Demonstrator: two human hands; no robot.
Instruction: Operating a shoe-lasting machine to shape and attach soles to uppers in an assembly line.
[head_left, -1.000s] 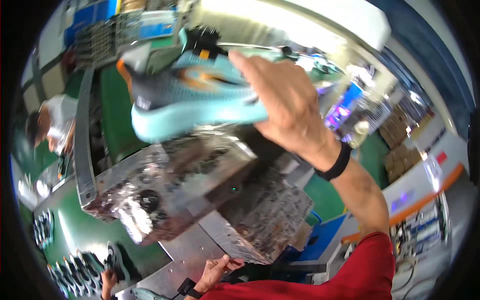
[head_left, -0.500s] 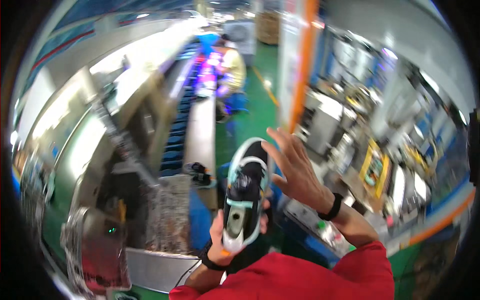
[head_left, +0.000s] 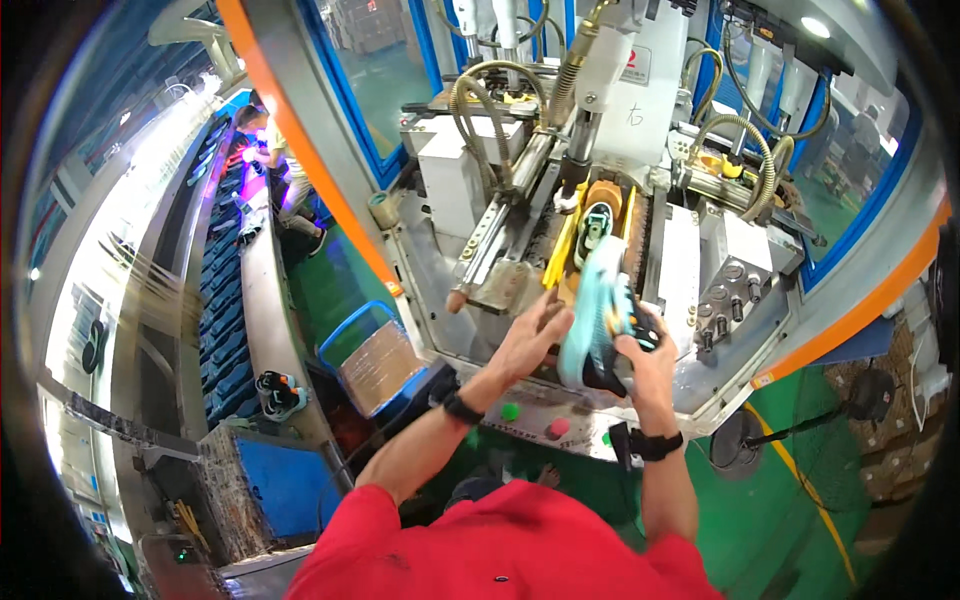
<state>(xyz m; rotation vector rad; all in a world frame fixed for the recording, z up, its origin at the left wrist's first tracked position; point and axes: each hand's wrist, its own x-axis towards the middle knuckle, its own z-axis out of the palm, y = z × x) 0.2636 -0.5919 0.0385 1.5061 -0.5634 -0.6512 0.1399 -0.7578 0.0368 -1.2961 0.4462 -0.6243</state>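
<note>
My right hand (head_left: 650, 365) grips a sneaker (head_left: 598, 325), thumb pressed on its dark upper. Tilted on its side, the sneaker has a pale teal sole turned to the left. My left hand (head_left: 535, 335) is just left of that sole, fingers apart and holding nothing; whether a fingertip touches the sole I cannot tell. Right beyond the held sneaker, a second sneaker (head_left: 595, 228), dark with light trim, sits between yellow side pads (head_left: 562, 246) in a press machine (head_left: 625, 140).
A metal cylinder (head_left: 580, 150) comes down over the machine's bed. Coloured buttons (head_left: 558, 428) line its front. At left, a conveyor (head_left: 225, 290) runs away, with another shoe (head_left: 280, 393) beside it and a person (head_left: 290, 170) farther along. A blue-framed cart (head_left: 375, 365) and a fan (head_left: 740, 440) flank me.
My view has swung right, from the conveyor to the machine. The sneaker has passed from my left hand to my right and is now tipped on its side.
</note>
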